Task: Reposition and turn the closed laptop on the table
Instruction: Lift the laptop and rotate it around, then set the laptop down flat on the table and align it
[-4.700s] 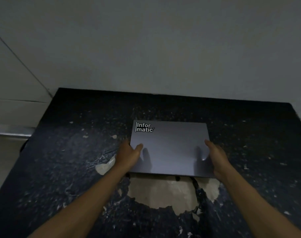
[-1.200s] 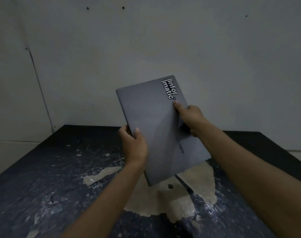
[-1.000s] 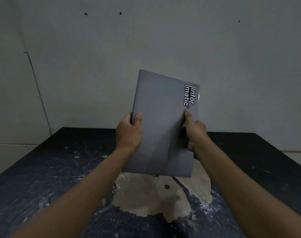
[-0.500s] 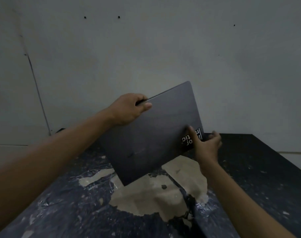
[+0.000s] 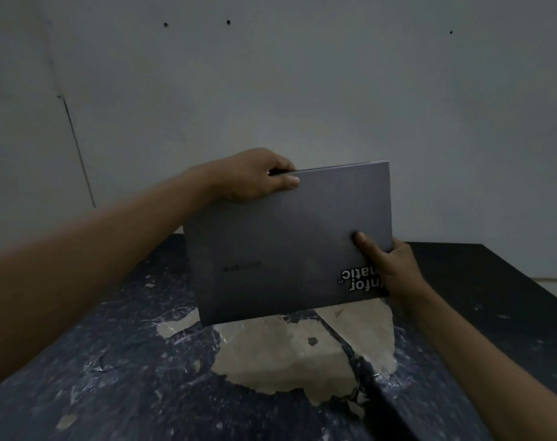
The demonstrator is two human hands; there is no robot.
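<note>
The closed grey laptop (image 5: pixel 286 243) is held up in the air above the table, its lid facing me and its long edges nearly level. A white "Informatic" sticker (image 5: pixel 361 279) sits upside down at its lower right corner. My left hand (image 5: pixel 254 175) grips the upper left corner, thumb on the lid and fingers behind. My right hand (image 5: pixel 386 265) clasps the lower right edge, thumb on the lid, partly covering the sticker. The laptop's underside is hidden.
The dark table (image 5: pixel 111 377) has a worn, scratched top with a large pale patch (image 5: pixel 289 354) below the laptop. A plain grey wall (image 5: pixel 302 90) stands close behind. The table's right edge (image 5: pixel 525 288) runs beside a pale floor.
The laptop has kept turning clockwise in my hands; its long edges have gone from slanted to nearly level, with the sticker now upside down at the lower right. Both hands stay on it.
</note>
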